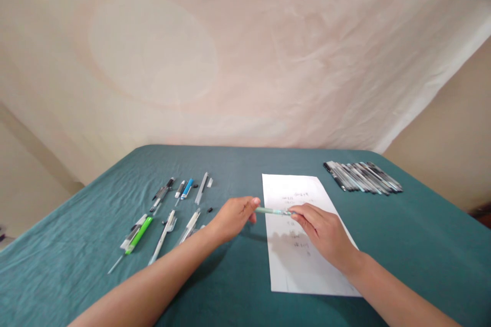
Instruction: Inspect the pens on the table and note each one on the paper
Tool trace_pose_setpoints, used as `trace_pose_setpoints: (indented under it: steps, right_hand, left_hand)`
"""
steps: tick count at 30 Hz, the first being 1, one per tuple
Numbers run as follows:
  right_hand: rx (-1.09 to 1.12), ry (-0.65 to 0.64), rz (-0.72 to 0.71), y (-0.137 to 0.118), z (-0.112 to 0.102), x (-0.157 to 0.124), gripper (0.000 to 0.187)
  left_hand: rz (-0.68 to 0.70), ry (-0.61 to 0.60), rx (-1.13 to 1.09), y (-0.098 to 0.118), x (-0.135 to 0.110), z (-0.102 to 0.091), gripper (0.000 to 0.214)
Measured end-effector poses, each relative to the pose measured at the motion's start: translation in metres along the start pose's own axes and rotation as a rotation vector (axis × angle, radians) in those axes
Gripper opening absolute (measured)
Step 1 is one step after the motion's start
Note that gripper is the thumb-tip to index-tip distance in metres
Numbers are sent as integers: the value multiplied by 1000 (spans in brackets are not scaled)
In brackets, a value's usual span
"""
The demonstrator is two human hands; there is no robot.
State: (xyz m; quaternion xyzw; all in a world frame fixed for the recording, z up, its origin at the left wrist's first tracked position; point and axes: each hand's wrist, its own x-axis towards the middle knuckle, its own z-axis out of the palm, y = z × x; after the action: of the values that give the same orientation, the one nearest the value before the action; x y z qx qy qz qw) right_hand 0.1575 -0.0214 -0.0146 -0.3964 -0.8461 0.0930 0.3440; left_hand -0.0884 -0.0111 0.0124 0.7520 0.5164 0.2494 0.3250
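A slim pale green pen (270, 210) spans the gap between my two hands, held level above the paper's left edge. My left hand (235, 218) is closed around its left end, and the fingers hide that part. At the other end, the thumb and fingers of my right hand (324, 232) pinch the pen. Below lies a white sheet of paper (282, 271) with several short lines of handwriting; my right hand and forearm cover part of it.
Left on the green cloth (230, 286) are pen parts: a bright green barrel (138, 235), a blue piece (187, 189), a clear barrel (201, 188) and a white pen (162, 237). A row of several pens (362, 178) lies at the right. A pale sheet (245, 61) hangs behind.
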Motion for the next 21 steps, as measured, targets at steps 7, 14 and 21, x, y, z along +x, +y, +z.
trace_pose_setpoints:
  steps: [7,14,21]
  right_hand:
    - [-10,9,-6,0,0,-1,18]
    - [28,15,1,0,-1,1,18]
    - [236,-75,245,-3,-1,1,24]
  left_hand:
    - [36,95,-109,0,1,1,24]
    - [28,-15,-24,2,-2,1,26]
    - [308,198,216,5,-7,1,12]
